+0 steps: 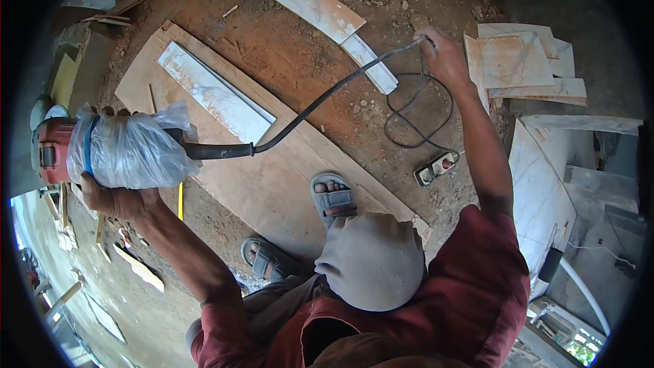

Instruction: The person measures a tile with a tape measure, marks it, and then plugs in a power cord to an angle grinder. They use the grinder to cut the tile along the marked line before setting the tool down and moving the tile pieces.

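At the left, my left hand (121, 199) is wrapped round a red power tool (56, 150), whose body is covered in clear plastic with a blue band. A thick black cable (300, 117) runs from the tool's end up to the right. My right hand (443, 54) grips this cable with fingers closed, at arm's length. From there a thinner part of the cable loops on the dirt and ends at a power strip (437, 168) on the ground.
A large board (238, 184) lies under white tile strips (214, 92). Another long tile piece (306, 1) rests on the dirt above. Cut tiles (521, 61) are stacked at the right. Sandalled feet stand at the board, and wood scraps lie lower left.
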`<control>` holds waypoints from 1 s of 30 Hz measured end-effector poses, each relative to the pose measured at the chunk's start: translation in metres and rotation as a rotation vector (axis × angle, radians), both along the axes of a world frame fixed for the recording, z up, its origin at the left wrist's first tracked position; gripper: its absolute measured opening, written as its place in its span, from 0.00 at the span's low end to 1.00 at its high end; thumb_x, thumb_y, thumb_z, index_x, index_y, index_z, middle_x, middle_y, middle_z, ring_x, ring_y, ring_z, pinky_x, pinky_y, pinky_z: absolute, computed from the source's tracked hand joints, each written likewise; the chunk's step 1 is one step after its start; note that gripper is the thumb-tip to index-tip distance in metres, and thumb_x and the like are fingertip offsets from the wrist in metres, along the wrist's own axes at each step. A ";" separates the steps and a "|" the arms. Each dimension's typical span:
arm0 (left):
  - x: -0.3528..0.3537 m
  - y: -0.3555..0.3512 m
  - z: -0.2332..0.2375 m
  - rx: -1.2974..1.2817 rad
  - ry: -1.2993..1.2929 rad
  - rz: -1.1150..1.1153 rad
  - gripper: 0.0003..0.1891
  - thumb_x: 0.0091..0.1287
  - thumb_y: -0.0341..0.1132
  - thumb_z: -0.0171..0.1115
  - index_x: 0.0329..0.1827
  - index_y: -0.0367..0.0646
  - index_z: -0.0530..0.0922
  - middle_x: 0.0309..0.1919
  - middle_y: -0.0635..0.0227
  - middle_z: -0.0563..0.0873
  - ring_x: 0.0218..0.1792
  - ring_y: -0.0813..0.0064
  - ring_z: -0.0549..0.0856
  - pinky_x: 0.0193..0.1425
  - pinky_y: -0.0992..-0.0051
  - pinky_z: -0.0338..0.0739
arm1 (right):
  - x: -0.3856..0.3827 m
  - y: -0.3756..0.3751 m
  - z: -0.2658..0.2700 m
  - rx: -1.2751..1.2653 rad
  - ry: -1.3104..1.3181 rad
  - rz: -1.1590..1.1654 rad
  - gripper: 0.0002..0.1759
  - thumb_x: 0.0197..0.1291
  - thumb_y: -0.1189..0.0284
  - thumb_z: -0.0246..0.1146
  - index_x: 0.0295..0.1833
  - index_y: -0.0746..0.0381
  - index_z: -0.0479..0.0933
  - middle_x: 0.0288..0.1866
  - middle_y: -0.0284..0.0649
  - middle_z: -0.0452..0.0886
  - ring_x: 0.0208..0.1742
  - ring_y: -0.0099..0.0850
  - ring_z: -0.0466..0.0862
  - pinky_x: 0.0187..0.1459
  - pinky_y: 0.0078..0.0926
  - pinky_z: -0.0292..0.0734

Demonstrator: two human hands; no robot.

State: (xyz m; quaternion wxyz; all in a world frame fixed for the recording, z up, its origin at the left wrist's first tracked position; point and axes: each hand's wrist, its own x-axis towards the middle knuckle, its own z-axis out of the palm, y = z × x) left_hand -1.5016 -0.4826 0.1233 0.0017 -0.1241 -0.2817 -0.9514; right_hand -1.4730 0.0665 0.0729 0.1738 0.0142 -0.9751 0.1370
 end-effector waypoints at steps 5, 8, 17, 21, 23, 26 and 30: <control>0.007 0.028 -0.005 -0.155 -0.044 0.140 0.40 0.54 0.46 0.66 0.66 0.34 0.61 0.59 0.49 0.74 0.60 0.49 0.73 0.65 0.48 0.65 | 0.012 0.018 -0.024 -0.035 -0.492 -0.017 0.21 0.59 0.65 0.61 0.57 0.58 0.70 0.48 0.52 0.79 0.51 0.46 0.79 0.52 0.39 0.72; 0.009 0.040 -0.020 -0.152 -0.131 0.151 0.39 0.54 0.46 0.66 0.66 0.35 0.62 0.59 0.50 0.74 0.60 0.52 0.74 0.66 0.50 0.65 | 0.038 0.036 -0.053 -0.043 -0.694 -0.053 0.27 0.56 0.60 0.64 0.60 0.59 0.69 0.51 0.54 0.78 0.54 0.47 0.78 0.55 0.38 0.71; 0.000 0.083 -0.037 -0.411 -0.106 0.272 0.40 0.52 0.46 0.70 0.65 0.34 0.63 0.58 0.55 0.75 0.59 0.61 0.75 0.67 0.59 0.67 | 0.142 0.011 -0.108 -0.600 -1.088 -0.237 0.26 0.57 0.59 0.65 0.57 0.62 0.72 0.49 0.50 0.80 0.51 0.39 0.80 0.52 0.32 0.73; -0.001 0.087 -0.034 -0.379 -0.090 0.225 0.39 0.54 0.47 0.68 0.64 0.33 0.64 0.59 0.54 0.74 0.61 0.60 0.73 0.69 0.57 0.64 | 0.149 0.030 -0.114 -0.318 -0.757 -0.145 0.21 0.55 0.62 0.65 0.51 0.62 0.76 0.48 0.46 0.82 0.46 0.39 0.83 0.48 0.32 0.76; 0.000 0.088 -0.031 -0.366 -0.112 0.235 0.39 0.54 0.47 0.68 0.65 0.33 0.64 0.59 0.54 0.74 0.61 0.60 0.73 0.69 0.57 0.64 | 0.143 0.027 -0.102 -0.271 -0.637 -0.171 0.19 0.55 0.64 0.64 0.50 0.62 0.77 0.48 0.45 0.82 0.47 0.38 0.83 0.49 0.32 0.76; 0.007 0.098 -0.023 -0.383 -0.090 0.240 0.41 0.52 0.46 0.69 0.65 0.32 0.63 0.58 0.54 0.74 0.58 0.62 0.76 0.66 0.59 0.67 | 0.115 0.006 -0.061 -0.338 -0.433 -0.268 0.17 0.58 0.67 0.63 0.51 0.63 0.76 0.47 0.46 0.82 0.47 0.35 0.82 0.48 0.28 0.75; 0.013 0.113 -0.016 -0.409 -0.074 0.176 0.40 0.52 0.46 0.70 0.64 0.33 0.63 0.53 0.59 0.76 0.54 0.66 0.78 0.62 0.64 0.71 | 0.086 -0.081 0.014 -0.604 -0.239 0.059 0.22 0.60 0.63 0.62 0.56 0.64 0.73 0.54 0.46 0.78 0.52 0.36 0.79 0.52 0.32 0.74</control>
